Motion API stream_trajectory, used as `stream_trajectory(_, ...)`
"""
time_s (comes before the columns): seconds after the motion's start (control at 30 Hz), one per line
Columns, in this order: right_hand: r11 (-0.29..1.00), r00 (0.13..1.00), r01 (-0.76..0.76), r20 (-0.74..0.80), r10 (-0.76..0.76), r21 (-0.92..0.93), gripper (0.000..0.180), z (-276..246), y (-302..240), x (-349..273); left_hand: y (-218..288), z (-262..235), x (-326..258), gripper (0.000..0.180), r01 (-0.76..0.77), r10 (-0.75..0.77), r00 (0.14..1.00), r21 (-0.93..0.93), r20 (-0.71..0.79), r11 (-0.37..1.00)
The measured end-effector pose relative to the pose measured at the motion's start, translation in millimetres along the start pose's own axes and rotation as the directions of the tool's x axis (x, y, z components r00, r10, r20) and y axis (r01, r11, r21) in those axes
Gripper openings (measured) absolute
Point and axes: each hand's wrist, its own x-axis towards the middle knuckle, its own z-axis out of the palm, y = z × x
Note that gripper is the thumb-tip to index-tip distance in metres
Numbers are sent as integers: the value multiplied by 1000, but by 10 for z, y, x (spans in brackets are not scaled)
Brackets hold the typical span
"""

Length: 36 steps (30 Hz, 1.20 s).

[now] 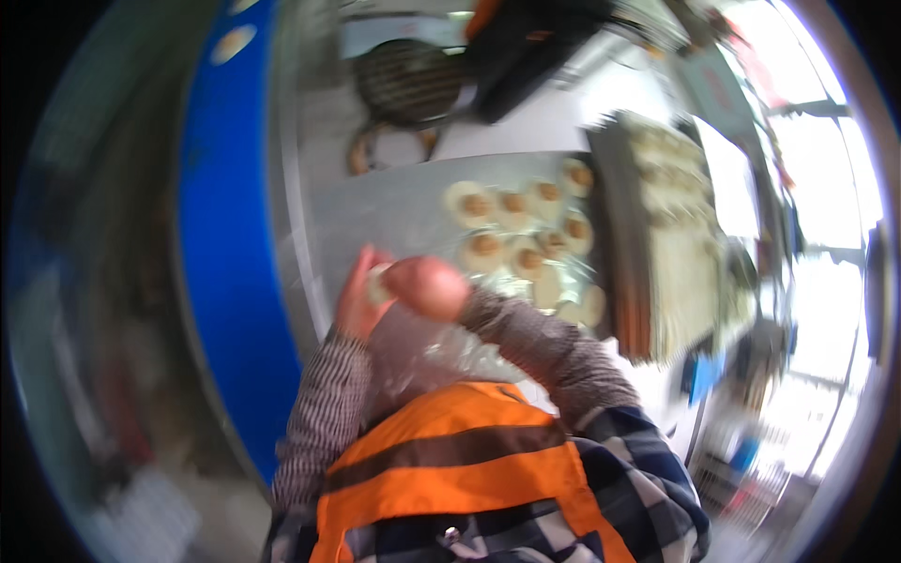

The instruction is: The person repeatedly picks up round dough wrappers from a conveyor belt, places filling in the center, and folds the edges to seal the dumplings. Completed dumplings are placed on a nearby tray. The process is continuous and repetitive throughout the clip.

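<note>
Held together in front of my orange apron, my two hands close on a small pale dough piece, probably a filled wrapper. My left hand (355,305) cups the dough piece (378,283) from the left. Over it from the right curls my right hand (430,287), its fingers bunched and partly hidden. Motion blur softens both hands. To their right, several flat dough rounds (474,206) with brown filling lie on the metal table (357,211). Plain dough rounds (591,305) without visible filling lie at the near end of the group. Clear plastic film (450,361) lies beneath my forearms.
A blue conveyor belt (225,188) runs along the left, with a pale round piece (233,44) at its far end. Stacked pale sheets or cloths (666,244) stand right of the dough rounds. Beyond the table are a round stool (408,83) and a black object (535,52).
</note>
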Motion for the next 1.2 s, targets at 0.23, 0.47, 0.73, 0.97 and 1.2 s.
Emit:
stream_trajectory(0.23,843,856,-313,-254,450,439,50,-546,-313,-517,-151,802,-11,58,4,-29,984,143,174,990)
stream_trajectory(0.47,725,417,-426,-594,688,541,45,-1636,710,-2271,-774,1482,291,65,31,-88,969,238,232,971)
stream_trajectory(0.73,321,-230,-724,-652,722,611,38,-2685,2641,-4950,120,64,133,43,-248,466,830,546,-306,800)
stream_trajectory(0.97,382,526,-849,-657,541,-365,48,-2380,3358,-6098,636,-953,-632,34,-372,722,663,924,197,90)
stream_trajectory(1.2,106,-118,-859,-394,912,501,72,-2614,2747,-5686,1687,-706,-156,61,-63,755,300,778,-582,625)
